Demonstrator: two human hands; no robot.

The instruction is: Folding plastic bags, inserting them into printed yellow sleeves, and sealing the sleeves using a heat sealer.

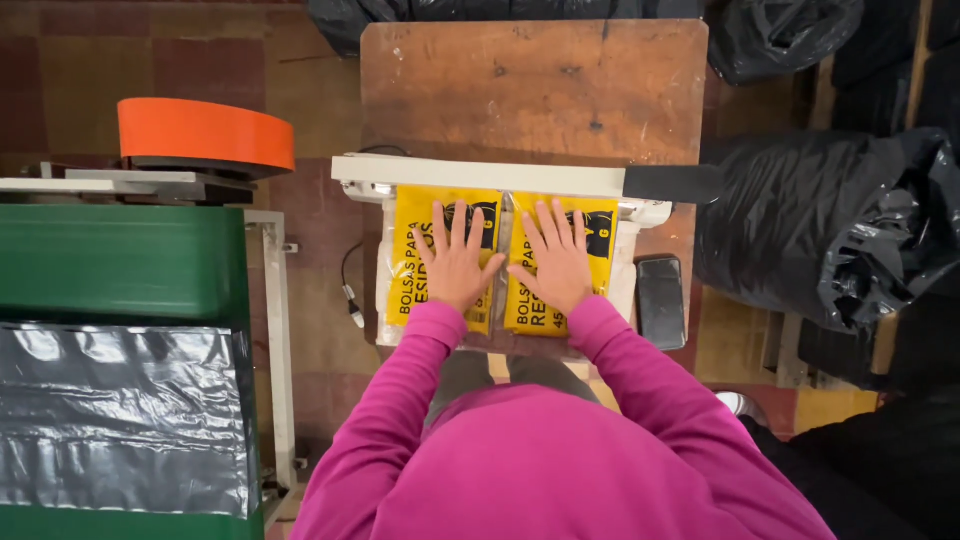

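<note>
Two yellow packets lie side by side on the small wooden table, top edges tucked under the white bar of a heat sealer with a black handle at its right end. Left hand lies flat on the left yellow packet, fingers spread wide, palm down, gripping nothing, just pressing. Right hand does the same on the right yellow packet, fully open and splayed, flat against the plastic. Progress, judged from the layout: both packets are positioned and held smooth at the sealer, and the bar looks lowered over their tops, though from this angle it's hard to tell whether it is clamped or only resting, so the seal itself can't be confirmed. No hand is on the handle. A dark phone lies on the table just right of the packets. Full black plastic bags are piled to the right and behind. To the left, a green machine with an orange roll on top and black sheeting draped over it.
</note>
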